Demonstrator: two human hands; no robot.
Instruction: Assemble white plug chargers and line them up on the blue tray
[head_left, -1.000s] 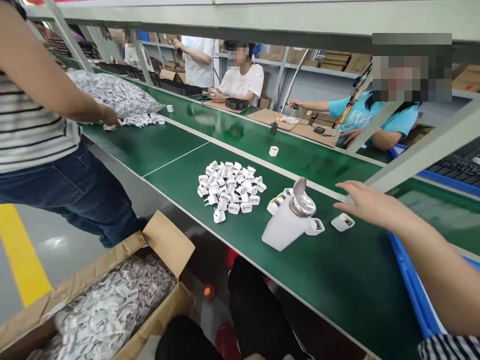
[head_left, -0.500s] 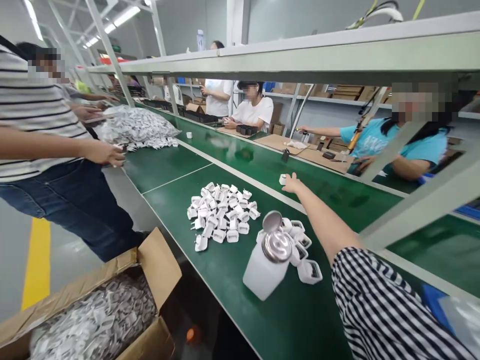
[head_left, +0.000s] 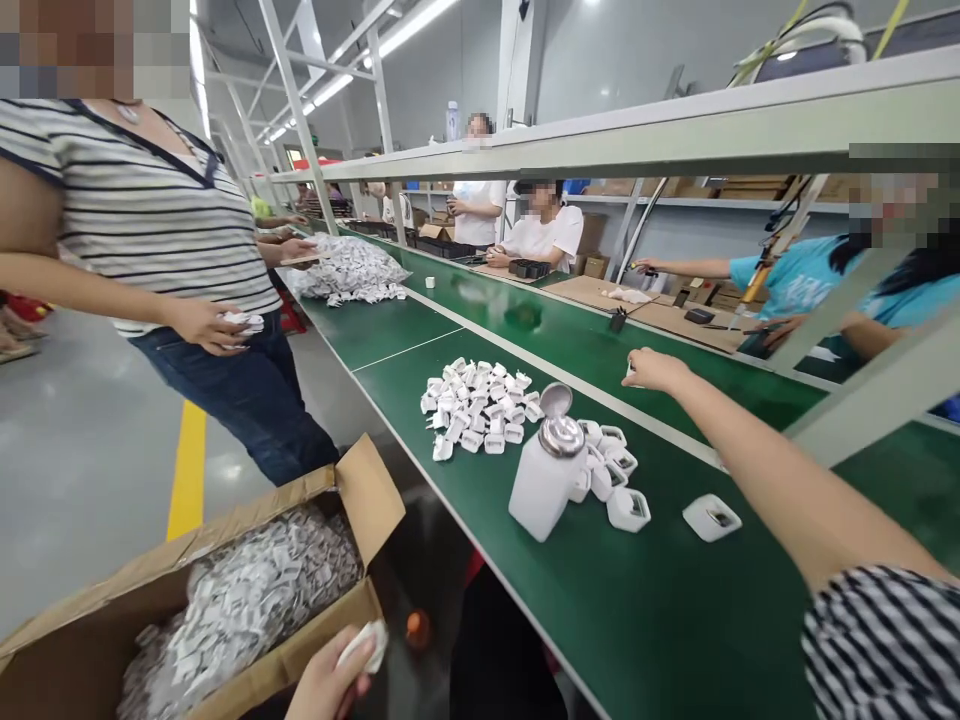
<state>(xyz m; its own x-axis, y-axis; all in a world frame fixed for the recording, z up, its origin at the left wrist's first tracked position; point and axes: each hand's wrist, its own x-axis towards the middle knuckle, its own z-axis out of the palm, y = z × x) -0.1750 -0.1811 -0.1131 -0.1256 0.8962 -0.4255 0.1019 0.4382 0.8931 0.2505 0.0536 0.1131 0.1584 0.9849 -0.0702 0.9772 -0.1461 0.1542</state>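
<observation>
My right hand [head_left: 654, 370] is stretched over the far lane of the green belt. Its fingers are closed on a small white plastic housing [head_left: 630, 371], mostly hidden by them. Low in the view, my left hand [head_left: 334, 678] is closed around a crumpled white cloth [head_left: 365, 648], beside the carton. A white pump bottle [head_left: 546, 485] with its metal lid flipped up stands on the near lane. Right behind it lie several open white housings [head_left: 628, 510]. One more housing [head_left: 712, 518] lies apart, below my right forearm. Left of the bottle is a pile of small white plug housings [head_left: 480, 405].
An open carton [head_left: 367, 500] holds bagged white parts at lower left. A person in a striped shirt [head_left: 180, 220] stands at the left. A large bag of white parts [head_left: 352, 268] lies up the belt. A slanted frame post [head_left: 862, 390] stands right of my arm. Co-workers sit opposite.
My view has swung left and back. My left hand with the cloth has come into view. My right hand has shifted slightly right with the housing. The lone housing now shows beside my arm.
</observation>
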